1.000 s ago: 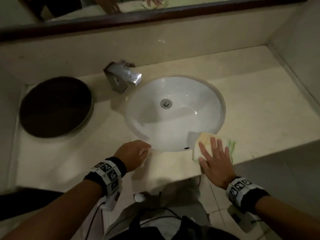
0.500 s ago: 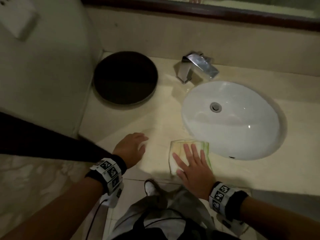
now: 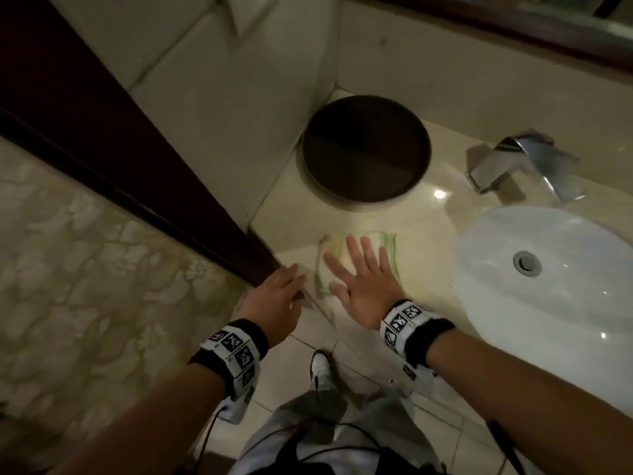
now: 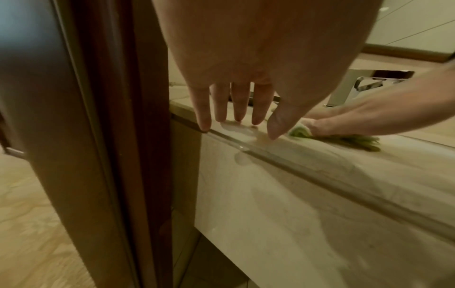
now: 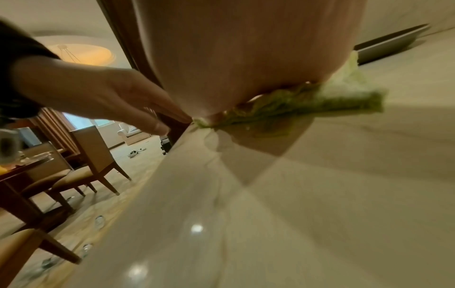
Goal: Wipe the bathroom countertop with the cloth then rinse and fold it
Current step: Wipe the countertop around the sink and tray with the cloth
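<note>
Near the front left corner of the tabletop (image 3: 428, 234), the right hand (image 3: 359, 282) lies flat with fingers spread on the folded green-striped cloth (image 3: 387, 248), pressing it down rather than pinching it. The left hand (image 3: 274, 299) rests with straight fingers on the front edge just beside it, close to the dark door frame (image 3: 137, 159). Wiping looks under way on this left stretch, between the sink (image 3: 548, 286) and the side wall. To do it well, the palm should keep even pressure so the whole cloth drags, not only its leading fold. Strokes should overlap and run right up to the left edge and around the dark round tray (image 3: 364, 149) at the back left. Whether the cloth is wet is hard to tell in the dim light. The faucet (image 3: 527, 166) at the back edge serves for rinsing later.
</note>
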